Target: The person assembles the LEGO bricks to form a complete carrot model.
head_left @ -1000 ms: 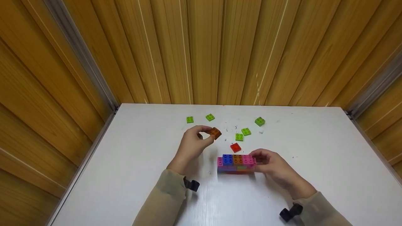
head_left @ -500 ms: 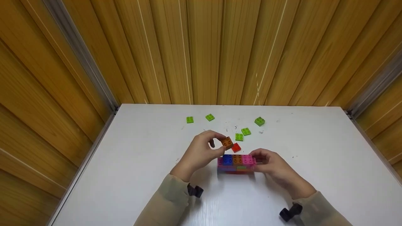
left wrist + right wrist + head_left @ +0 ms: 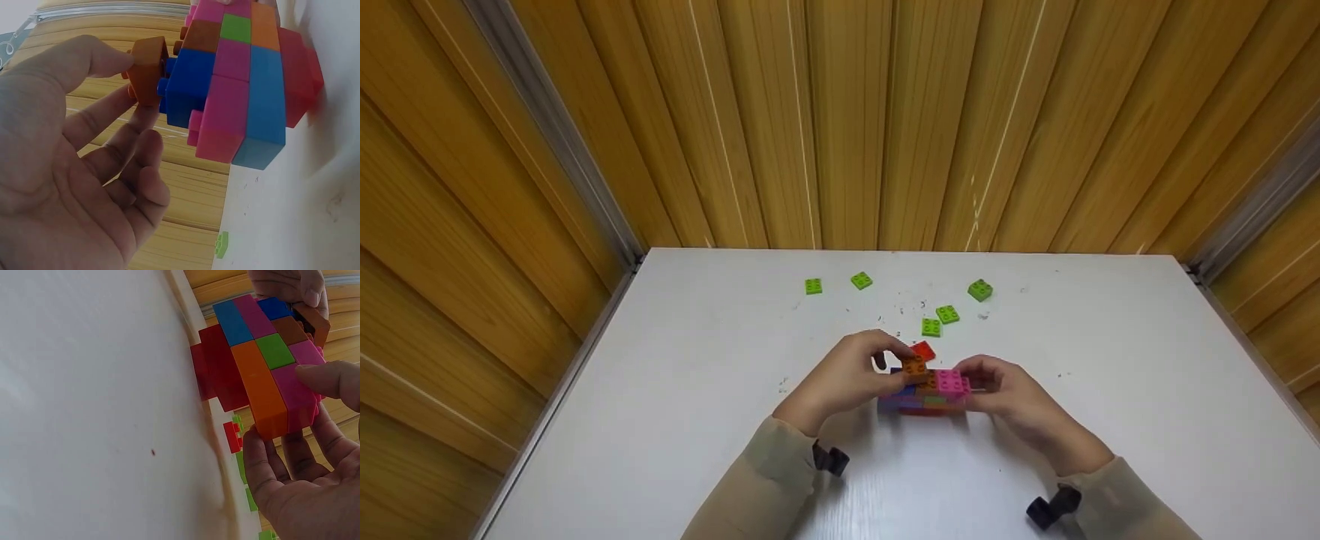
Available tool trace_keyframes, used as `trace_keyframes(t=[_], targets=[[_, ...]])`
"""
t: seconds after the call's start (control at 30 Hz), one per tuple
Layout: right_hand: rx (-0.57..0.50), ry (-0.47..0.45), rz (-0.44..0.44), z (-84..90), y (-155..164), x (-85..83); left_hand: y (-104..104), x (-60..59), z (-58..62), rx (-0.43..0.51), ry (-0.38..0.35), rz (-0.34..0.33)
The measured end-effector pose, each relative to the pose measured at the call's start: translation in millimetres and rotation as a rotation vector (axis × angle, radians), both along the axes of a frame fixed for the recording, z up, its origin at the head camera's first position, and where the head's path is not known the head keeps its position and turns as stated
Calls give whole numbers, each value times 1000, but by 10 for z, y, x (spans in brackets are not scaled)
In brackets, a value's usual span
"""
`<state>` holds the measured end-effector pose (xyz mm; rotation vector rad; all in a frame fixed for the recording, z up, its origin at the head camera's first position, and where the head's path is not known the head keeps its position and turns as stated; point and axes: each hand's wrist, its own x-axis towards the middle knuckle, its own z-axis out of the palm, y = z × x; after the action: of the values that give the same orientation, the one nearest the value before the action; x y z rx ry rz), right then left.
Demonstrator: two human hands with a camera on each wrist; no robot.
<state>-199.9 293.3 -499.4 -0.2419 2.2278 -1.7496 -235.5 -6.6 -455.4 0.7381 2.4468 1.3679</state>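
Observation:
My left hand (image 3: 851, 379) pinches an orange-brown toy building brick (image 3: 913, 367) between thumb and fingertips, over the top of a multicoloured brick assembly (image 3: 951, 382). In the left wrist view that brick (image 3: 147, 70) sits at the studs of the assembly's blue brick (image 3: 191, 87), slightly tilted. My right hand (image 3: 1020, 397) grips the assembly's right end; in the right wrist view the thumb lies on a pink brick (image 3: 295, 391) and fingers curl under an orange one (image 3: 260, 388). Red bricks (image 3: 222, 368) form the assembly's narrower base, close to the white table.
A loose red brick (image 3: 923, 349) lies just behind the assembly. Farther back on the white table (image 3: 697, 360) are several green bricks, including a pair (image 3: 931, 328) near the middle and a thicker one (image 3: 980, 290) to the right. Wood-patterned walls (image 3: 847, 127) enclose the table.
My left hand has moved right and toward me, carrying the orange-brown brick from left of the loose red brick onto the assembly's top. The right hand keeps its grip, nearly still.

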Motion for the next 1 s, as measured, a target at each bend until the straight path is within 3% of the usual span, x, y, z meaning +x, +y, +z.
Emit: trace_keyframes(t=[0.2, 0.43, 0.73, 1.0], targets=[[7, -7, 1, 1, -6, 0, 9, 4, -19, 12, -17, -12], [-7, 2, 1, -13, 6, 9, 74, -5, -58, 27, -21, 23], [-3, 7, 10, -38, 8, 0, 96, -9, -96, 84, -163, 33], [-8, 11, 13, -49, 6, -7, 111, -1, -124, 104, -175, 14]])
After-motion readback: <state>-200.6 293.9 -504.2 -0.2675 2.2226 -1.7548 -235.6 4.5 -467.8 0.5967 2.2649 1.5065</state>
